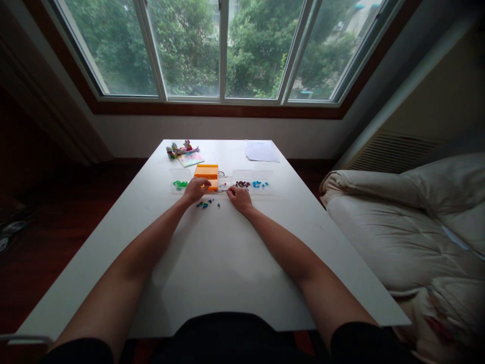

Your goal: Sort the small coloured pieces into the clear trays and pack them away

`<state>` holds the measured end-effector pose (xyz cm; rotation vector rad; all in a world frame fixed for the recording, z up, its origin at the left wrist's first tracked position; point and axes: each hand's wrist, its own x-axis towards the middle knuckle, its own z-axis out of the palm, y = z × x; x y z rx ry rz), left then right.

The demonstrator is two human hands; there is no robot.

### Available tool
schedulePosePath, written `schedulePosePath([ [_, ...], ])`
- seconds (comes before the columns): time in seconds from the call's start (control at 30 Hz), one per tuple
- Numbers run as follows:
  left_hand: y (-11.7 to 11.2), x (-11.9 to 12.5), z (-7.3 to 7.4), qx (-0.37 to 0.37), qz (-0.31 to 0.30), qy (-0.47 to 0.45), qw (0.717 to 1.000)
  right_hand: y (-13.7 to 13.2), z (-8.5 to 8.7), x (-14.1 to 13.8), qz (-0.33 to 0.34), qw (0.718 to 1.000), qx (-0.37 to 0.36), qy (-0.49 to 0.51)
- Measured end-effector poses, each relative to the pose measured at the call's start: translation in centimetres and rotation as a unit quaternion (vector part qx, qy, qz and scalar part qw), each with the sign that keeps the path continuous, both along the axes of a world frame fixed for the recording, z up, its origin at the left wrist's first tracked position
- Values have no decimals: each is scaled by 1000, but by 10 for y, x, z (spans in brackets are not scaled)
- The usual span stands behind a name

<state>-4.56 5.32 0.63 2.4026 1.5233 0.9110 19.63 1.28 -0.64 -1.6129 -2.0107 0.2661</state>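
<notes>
My left hand (196, 190) reaches over the near part of an open orange box (206, 170). Its fingers point right, with the thumb a little apart, and nothing shows between them. Just right of the box, my right hand (239, 197) rests at the front edge of a clear tray (226, 180), its fingers curled together; anything in them is too small to make out. Small green pieces (180, 184) lie in a clear box by my left hand. Dark brown pieces (242, 184) and blue pieces (258, 184) sit in clear boxes beyond my right hand.
Several loose coloured pieces (205, 204) lie on the white table (227, 263) in front of the boxes. Small figurines (177, 150) and a pastel card (191, 160) stand far left, white paper sheets (261, 150) far right. A cushioned sofa (397, 222) flanks the table's right.
</notes>
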Motion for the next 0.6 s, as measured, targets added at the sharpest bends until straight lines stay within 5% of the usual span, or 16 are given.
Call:
schedulePosePath([
  [0.23, -16, -6, 5, -37, -111, 82, 990, -2, 5, -3, 4, 1000, -7, -6],
  [0.37, -20, -2, 1, -57, -125, 94, 986, -2, 3, -4, 18, 1000, 0, -3],
  [0.6, -26, 8, -8, -60, -94, 72, 991, 4, -4, -2, 185, 982, 13, 16],
])
